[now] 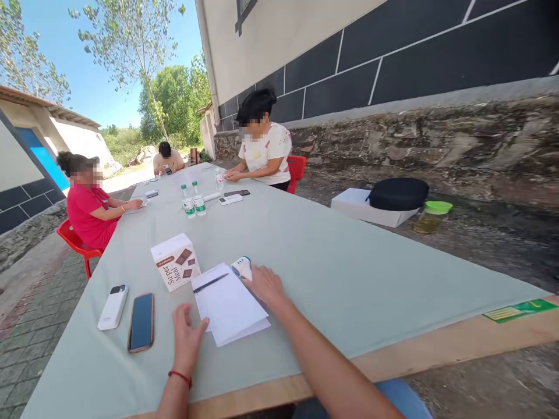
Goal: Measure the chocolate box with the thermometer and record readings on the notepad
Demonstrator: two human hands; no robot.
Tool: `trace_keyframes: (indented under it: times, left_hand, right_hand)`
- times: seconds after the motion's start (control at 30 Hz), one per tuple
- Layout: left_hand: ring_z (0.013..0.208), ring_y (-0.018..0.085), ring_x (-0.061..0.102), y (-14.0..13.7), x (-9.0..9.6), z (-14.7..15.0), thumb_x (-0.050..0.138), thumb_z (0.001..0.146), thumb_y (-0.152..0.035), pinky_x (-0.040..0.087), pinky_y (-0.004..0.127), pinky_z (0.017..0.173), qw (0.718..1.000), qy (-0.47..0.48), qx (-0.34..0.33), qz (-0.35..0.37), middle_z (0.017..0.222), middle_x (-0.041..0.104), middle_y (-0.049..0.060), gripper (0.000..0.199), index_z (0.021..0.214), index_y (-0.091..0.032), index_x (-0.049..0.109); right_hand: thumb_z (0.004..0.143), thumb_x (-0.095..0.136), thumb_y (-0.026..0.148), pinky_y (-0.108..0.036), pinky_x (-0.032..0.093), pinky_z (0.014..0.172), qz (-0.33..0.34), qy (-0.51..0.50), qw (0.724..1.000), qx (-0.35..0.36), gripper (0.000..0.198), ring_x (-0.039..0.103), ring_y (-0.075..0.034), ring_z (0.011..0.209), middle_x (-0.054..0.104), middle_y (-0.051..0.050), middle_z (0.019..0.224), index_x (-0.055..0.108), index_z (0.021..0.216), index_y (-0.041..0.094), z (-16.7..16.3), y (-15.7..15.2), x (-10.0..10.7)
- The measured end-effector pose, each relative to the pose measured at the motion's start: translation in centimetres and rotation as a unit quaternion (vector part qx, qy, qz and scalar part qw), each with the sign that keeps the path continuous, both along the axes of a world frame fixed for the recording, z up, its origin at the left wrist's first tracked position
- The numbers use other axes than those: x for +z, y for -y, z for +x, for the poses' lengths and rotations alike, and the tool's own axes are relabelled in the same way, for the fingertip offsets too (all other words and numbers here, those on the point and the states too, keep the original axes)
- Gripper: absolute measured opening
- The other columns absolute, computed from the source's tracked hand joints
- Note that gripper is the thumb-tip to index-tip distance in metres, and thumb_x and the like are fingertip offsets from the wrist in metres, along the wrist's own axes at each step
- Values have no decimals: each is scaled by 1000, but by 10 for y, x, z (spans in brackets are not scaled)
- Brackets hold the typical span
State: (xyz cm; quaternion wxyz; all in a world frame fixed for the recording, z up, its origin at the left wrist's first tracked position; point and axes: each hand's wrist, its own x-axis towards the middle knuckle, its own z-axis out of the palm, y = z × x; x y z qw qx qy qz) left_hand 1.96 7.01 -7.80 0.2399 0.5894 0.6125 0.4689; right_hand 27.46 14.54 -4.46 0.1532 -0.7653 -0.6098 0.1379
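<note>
My right hand (265,285) is closed around the lower end of a white forehead thermometer (241,267) with a blue top, which lies at the far right corner of the paper. My left hand (187,334) is at the paper's left edge, thumb and fingers apart and nothing between them. The white sheets of paper (233,311) lie stacked slightly askew between my hands. Across their top rests a black pen (211,283). Just behind the paper stands a white carton (175,263) printed with brown chocolate pieces. My right fingertips are partly hidden.
Left of my left hand lie a phone (141,323) and a white power bank (113,307). Two water bottles (194,201) stand farther up the table (349,267). Several people sit around it. On the right, a white box (371,209) holds a black case (399,194) beside a green-lidded jar (430,220).
</note>
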Motion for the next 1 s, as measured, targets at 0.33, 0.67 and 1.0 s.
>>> trace_keyframes:
  times: [0.33, 0.67, 1.0]
  left_hand:
    - [103, 28, 65, -121, 79, -40, 93, 43, -32, 49, 48, 94, 977, 200, -54, -41, 111, 67, 11, 85, 117, -18, 53]
    - [115, 28, 62, -48, 84, -17, 74, 74, -49, 52, 43, 95, 930, 363, 1, 53, 122, 67, 8, 52, 117, -24, 60]
    - [110, 28, 63, 14, 36, -4, 74, 74, -50, 49, 39, 94, 958, 275, 70, 40, 118, 68, 11, 56, 119, -18, 62]
  right_hand:
    - [78, 55, 41, -40, 43, 91, 322, -343, 882, 6, 51, 57, -28, 105, 64, -15, 110, 55, 121, 15, -15, 15, -3]
    - [72, 55, 39, -26, 37, 56, 32, -672, 720, 171, 20, 46, -12, 56, 53, 3, 58, 51, 68, 21, -46, 72, 14]
    - [78, 58, 51, -26, 36, 51, 8, -644, 753, 133, 30, 43, -12, 51, 49, 5, 56, 52, 77, 21, -107, 143, -28]
